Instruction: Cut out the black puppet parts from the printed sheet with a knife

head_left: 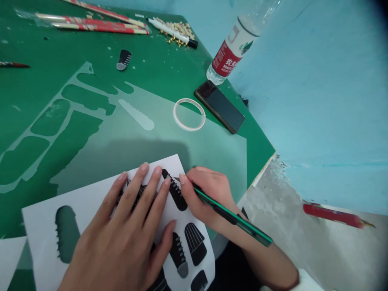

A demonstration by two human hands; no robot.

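While tape ring (189, 128), phone (220, 106) and bottle (230, 56) lie beyond the white sheet (91, 198), the left hand (127, 234) lies spread on it, hiding some black ribbed shapes (195, 242) — the right hand (206, 194) grips a green knife (233, 220) there.

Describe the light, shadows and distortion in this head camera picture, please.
Head view: soft, even light; a broad dim shadow lies on the pale sheet beyond the left hand. Head view: the wide lens tilts the water bottle and darkens the right corners. Head view: the right hand and green cutter look sharp.
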